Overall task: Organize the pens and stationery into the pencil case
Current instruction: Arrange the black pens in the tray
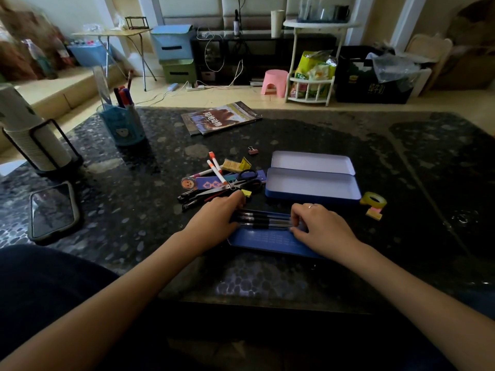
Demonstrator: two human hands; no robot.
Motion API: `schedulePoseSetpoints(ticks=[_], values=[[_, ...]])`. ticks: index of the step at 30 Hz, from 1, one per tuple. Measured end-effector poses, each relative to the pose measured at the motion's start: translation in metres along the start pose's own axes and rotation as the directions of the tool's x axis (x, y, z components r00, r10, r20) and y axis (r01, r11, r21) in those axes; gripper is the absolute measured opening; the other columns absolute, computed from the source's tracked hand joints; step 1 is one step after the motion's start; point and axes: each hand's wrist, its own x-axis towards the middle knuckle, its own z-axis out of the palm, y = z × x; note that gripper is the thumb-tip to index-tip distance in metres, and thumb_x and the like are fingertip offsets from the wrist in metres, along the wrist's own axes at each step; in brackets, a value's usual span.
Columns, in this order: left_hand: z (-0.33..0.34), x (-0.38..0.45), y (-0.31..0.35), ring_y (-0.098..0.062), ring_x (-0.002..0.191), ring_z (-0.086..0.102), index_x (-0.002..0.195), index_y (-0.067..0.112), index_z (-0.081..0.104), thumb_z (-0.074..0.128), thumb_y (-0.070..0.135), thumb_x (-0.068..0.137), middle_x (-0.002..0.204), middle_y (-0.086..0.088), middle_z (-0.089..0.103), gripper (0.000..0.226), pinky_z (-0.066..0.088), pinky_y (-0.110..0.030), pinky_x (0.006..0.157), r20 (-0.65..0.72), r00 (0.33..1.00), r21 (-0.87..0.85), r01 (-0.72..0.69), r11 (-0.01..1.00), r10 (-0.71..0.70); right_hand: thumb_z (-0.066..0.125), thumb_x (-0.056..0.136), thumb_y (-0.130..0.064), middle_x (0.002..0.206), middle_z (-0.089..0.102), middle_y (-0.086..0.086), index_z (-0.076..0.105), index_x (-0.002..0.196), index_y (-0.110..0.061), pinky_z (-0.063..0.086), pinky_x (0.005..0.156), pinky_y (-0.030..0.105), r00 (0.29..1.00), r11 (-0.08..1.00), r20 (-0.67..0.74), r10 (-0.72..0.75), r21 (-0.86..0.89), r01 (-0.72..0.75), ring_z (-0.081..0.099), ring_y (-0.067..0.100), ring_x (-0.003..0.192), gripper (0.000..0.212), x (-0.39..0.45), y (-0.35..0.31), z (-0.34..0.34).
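Observation:
A blue tin pencil case (310, 194) lies open in the middle of the dark table, its pale inside bare. Nearer to me lies a flat blue tray (267, 241) with three black pens (263, 220) side by side on it. My left hand (217, 218) holds the pens' left ends, fingers curled over them. My right hand (320, 226) grips their right ends. Left of the case sits a pile: scissors (235, 182), white markers with orange caps (217, 170), more black pens (198, 199), a bookmark (203, 182) and a yellow eraser (246, 193).
A tape roll (373, 200) and sticky notes (374, 213) lie right of the case. A binder clip (252, 150), a book (221, 117), a blue pen holder (124, 125), a phone (52, 210) and a paper towel stand (32, 140) also sit on the table.

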Motion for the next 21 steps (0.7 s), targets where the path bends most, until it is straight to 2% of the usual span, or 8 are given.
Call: schedulePoseSetpoints(ticks=[2, 5, 7, 9, 11, 14, 18, 21], values=[[0.000, 0.000, 0.001, -0.015, 0.105, 0.058, 0.113, 0.022, 0.046, 0.068, 0.015, 0.080, 0.115, 0.001, 0.059, 0.040, 0.051, -0.037, 0.088, -0.009, 1.000, -0.025, 0.017, 1.000, -0.017, 0.059, 0.089, -0.033, 0.087, 0.050, -0.009, 0.050, 0.089, -0.025, 0.044, 0.068, 0.028, 1.000, 1.000, 0.007, 0.002, 0.004, -0.002, 0.048, 0.010, 0.083, 0.012, 0.000, 0.001, 0.000], [-0.005, 0.001, -0.001, -0.014, 0.105, 0.057, 0.115, 0.022, 0.048, 0.073, 0.016, 0.077, 0.117, 0.003, 0.057, 0.047, 0.052, -0.035, 0.090, 0.036, 0.999, -0.067, 0.042, 0.997, -0.039, 0.059, 0.089, -0.036, 0.085, 0.050, -0.010, 0.051, 0.087, -0.026, 0.044, 0.069, 0.026, 0.999, 0.999, 0.024, 0.023, 0.034, -0.023, 0.049, 0.008, 0.082, 0.013, 0.001, 0.002, -0.001], [-0.011, 0.002, -0.003, -0.013, 0.103, 0.059, 0.110, 0.021, 0.052, 0.075, 0.018, 0.076, 0.115, 0.001, 0.058, 0.041, 0.052, -0.033, 0.091, 0.043, 0.998, -0.150, 0.054, 0.987, -0.048, 0.059, 0.090, -0.037, 0.085, 0.051, -0.010, 0.051, 0.085, -0.027, 0.043, 0.067, 0.026, 0.999, 0.997, 0.020, 0.042, 0.067, -0.043, 0.050, 0.008, 0.081, 0.013, 0.002, 0.003, -0.002], [-0.019, 0.002, -0.008, -0.014, 0.101, 0.061, 0.104, 0.017, 0.058, 0.071, 0.017, 0.080, 0.110, -0.002, 0.063, 0.027, 0.052, -0.032, 0.092, -0.014, 0.997, -0.167, 0.077, 0.983, -0.080, 0.058, 0.090, -0.037, 0.085, 0.052, -0.009, 0.052, 0.083, -0.027, 0.043, 0.065, 0.026, 0.998, 0.993, 0.001, 0.061, 0.098, -0.061, 0.051, 0.009, 0.080, 0.014, 0.003, 0.004, -0.004], [-0.027, 0.003, -0.018, -0.018, 0.096, 0.062, 0.098, 0.013, 0.064, 0.068, 0.012, 0.082, 0.104, -0.006, 0.066, 0.017, 0.052, -0.034, 0.089, -0.117, 0.985, -0.118, 0.113, 0.986, -0.127, 0.059, 0.090, -0.036, 0.084, 0.052, -0.009, 0.051, 0.081, -0.027, 0.041, 0.062, 0.027, 0.997, 0.990, -0.022, 0.079, 0.121, -0.076, 0.051, 0.010, 0.079, 0.015, 0.004, 0.006, -0.006], [-0.031, 0.007, -0.037, -0.025, 0.093, 0.062, 0.098, 0.006, 0.066, 0.067, 0.012, 0.080, 0.103, -0.013, 0.067, 0.018, 0.050, -0.035, 0.083, -0.194, 0.956, -0.022, 0.218, 0.976, -0.218, 0.060, 0.090, -0.032, 0.084, 0.052, -0.008, 0.051, 0.080, -0.027, 0.041, 0.063, 0.027, 0.995, 0.986, -0.042, 0.091, 0.143, -0.084, 0.051, 0.011, 0.079, 0.014, 0.005, 0.007, -0.007], [-0.021, 0.012, -0.050, -0.027, 0.105, 0.055, 0.111, 0.006, 0.056, 0.072, 0.023, 0.078, 0.118, -0.015, 0.055, 0.040, 0.042, -0.031, 0.085, -0.113, 0.953, 0.057, 0.288, 0.956, -0.281, 0.059, 0.090, -0.031, 0.084, 0.051, -0.008, 0.050, 0.081, -0.027, 0.040, 0.061, 0.025, 0.996, 0.989, -0.048, 0.081, 0.129, -0.074, 0.051, 0.009, 0.078, 0.013, 0.005, 0.006, -0.006], [-0.014, 0.016, -0.056, -0.027, 0.111, 0.048, 0.110, 0.008, 0.053, 0.069, 0.024, 0.079, 0.119, -0.015, 0.050, 0.038, 0.043, -0.035, 0.093, -0.098, 0.959, 0.157, 0.280, 0.947, -0.267, 0.059, 0.090, -0.032, 0.084, 0.051, -0.009, 0.050, 0.082, -0.028, 0.043, 0.062, 0.026, 0.996, 0.991, -0.046, 0.076, 0.117, -0.071, 0.050, 0.008, 0.078, 0.013, 0.005, 0.006, -0.005]])
